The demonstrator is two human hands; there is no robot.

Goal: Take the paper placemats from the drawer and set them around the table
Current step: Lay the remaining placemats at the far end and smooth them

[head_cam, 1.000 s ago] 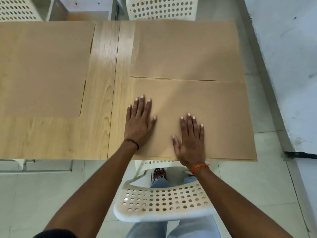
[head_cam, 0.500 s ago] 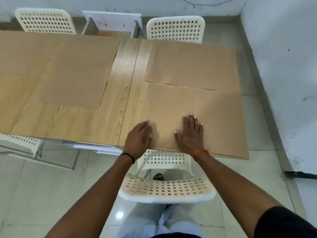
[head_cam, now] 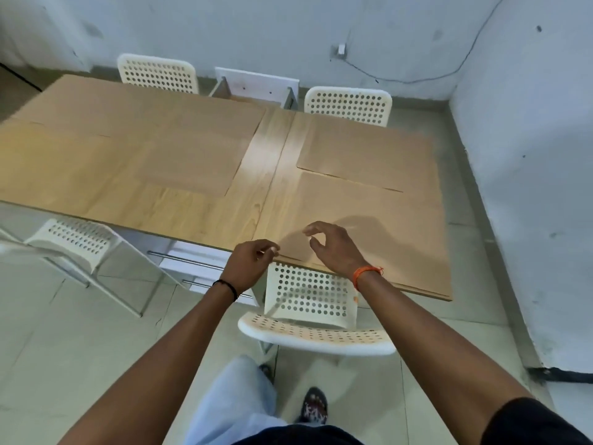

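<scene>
Hands hovering loosely curled, holding nothing: left hand (head_cam: pixel 253 263) at the near table (head_cam: pixel 256 175) edge, right hand (head_cam: pixel 333 248) above the nearest placemat (head_cam: pixel 369 226), which is overhanging and risking sliding off if brushed

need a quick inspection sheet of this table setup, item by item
surface: wooden table, bare strip down its middle.
job's things: near right placemat flat at the near edge; far right placemat beyond it; more placemats on the left half, edges blurred.
clutter: nothing seen.
grippers: left hand loosely curled at the near placemat's corner, contact unclear; right hand above the placemat, fingers relaxed, holding nothing.
cables: thin wire along the back wall.
surroundings: white perforated chairs, nearest chair under the hands; open drawer behind the table; tiled floor.
</scene>
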